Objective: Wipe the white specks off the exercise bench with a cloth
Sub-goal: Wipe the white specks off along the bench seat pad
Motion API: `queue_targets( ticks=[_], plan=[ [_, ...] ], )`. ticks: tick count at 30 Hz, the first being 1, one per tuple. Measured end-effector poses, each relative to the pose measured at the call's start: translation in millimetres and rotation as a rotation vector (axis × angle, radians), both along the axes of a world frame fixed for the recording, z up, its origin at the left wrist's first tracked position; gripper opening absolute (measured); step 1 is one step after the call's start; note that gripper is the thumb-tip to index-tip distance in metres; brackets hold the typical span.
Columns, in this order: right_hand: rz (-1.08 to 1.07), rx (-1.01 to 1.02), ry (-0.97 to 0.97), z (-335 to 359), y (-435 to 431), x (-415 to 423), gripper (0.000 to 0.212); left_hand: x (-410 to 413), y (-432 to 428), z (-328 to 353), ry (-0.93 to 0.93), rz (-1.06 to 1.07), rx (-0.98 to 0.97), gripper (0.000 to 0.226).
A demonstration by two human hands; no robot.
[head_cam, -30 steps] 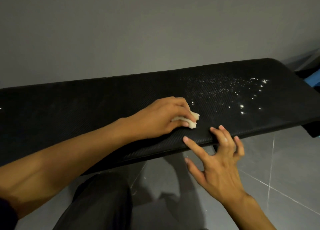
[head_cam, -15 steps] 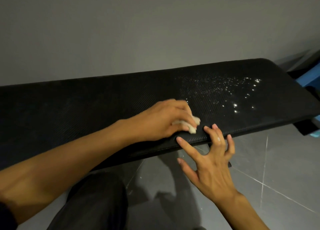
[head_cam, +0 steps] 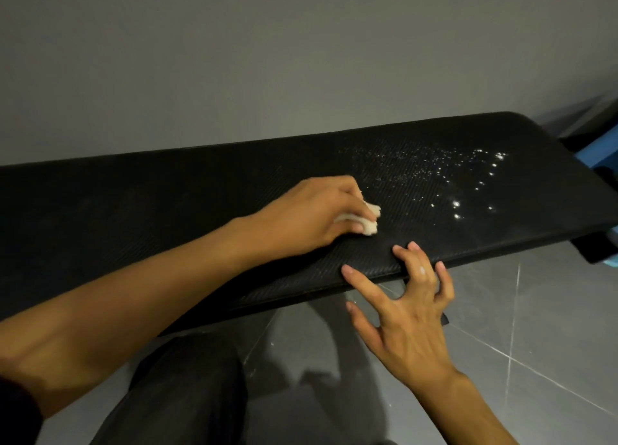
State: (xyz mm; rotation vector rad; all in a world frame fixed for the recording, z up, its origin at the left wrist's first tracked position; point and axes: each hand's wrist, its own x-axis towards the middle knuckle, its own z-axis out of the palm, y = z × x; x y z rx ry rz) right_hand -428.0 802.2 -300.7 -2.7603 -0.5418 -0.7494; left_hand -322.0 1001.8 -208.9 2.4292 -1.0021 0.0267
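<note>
The cloth [head_cam: 136, 223] looks small, soft and light, so I judge it is best held bunched. It lies on the bench [head_cam: 167, 203], gripped by the left hand [head_cam: 301, 217], and it sticks out at 3 o'clock. The specks [head_cam: 451, 183] lie at 2 o'clock. The right hand [head_cam: 411, 314], spread apart, touches the near edge.

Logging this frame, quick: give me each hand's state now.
Left hand: gripping the crumpled white cloth on the black padded bench.
Right hand: open, fingers spread, fingertips on the bench's front edge.
</note>
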Motion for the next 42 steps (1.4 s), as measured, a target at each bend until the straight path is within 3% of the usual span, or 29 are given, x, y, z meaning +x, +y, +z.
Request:
queue_targets(
  ticks=[4,9,15,19,24,30,36,42],
  plan=[
    [-0.004,0.002,0.006,0,1,-1,0.054,33,11,2,-0.074,0.285,-0.006,0.025],
    [0.002,0.012,0.003,1,1,-2,0.055,12,-1,1,-0.012,0.049,0.012,0.025],
    [0.001,0.025,0.018,3,2,-4,0.056,42,8,-5,-0.144,0.275,-0.003,0.024],
    [0.002,0.021,0.019,3,1,-4,0.056,29,0,-3,-0.071,0.054,0.045,0.022],
    [-0.004,0.019,0.031,3,1,-5,0.056,44,14,-8,-0.158,0.295,0.006,0.024],
    [-0.002,0.027,0.031,3,1,-5,0.061,20,8,-10,-0.083,0.008,-0.002,0.023],
    [-0.002,0.023,0.042,3,1,-5,0.061,69,24,-15,-0.208,0.356,-0.038,0.025],
    [0.009,0.037,0.072,1,1,-4,0.06,56,20,-9,-0.071,0.106,-0.001,0.022]
  ],
)
